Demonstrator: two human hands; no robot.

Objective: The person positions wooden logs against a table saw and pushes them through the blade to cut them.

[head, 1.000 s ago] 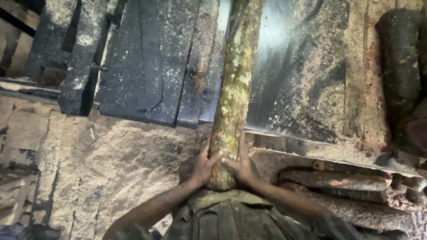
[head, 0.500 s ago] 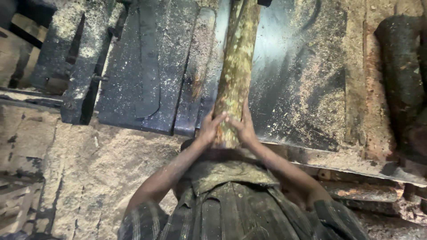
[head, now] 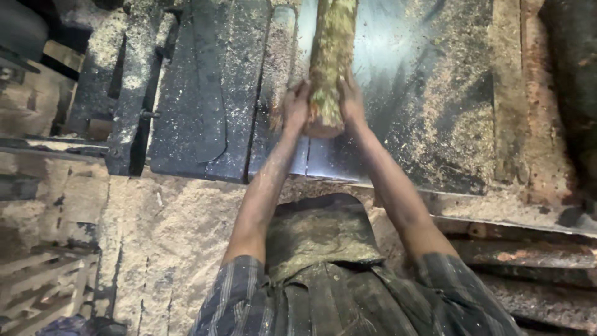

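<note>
While clasped at its near end, log [head: 331,59] on saw table [head: 435,93] is judged heavy, stiff, rough-barked; left hand [head: 296,109] and right hand [head: 351,102] are pressed flat against its sides.

log [head: 331,56]: far end cut off by top edge; length not determinable.
left hand [head: 296,109]: palm side hidden against log.
right hand [head: 351,99]: fingertips hidden behind log.
table [head: 435,93]: right part cut off; surface partly buried under sawdust.

Rough, mossy-barked wooden log [head: 331,59] on smooth, shiny metal table [head: 398,68] dusted with matt sawdust [head: 186,249]
</note>
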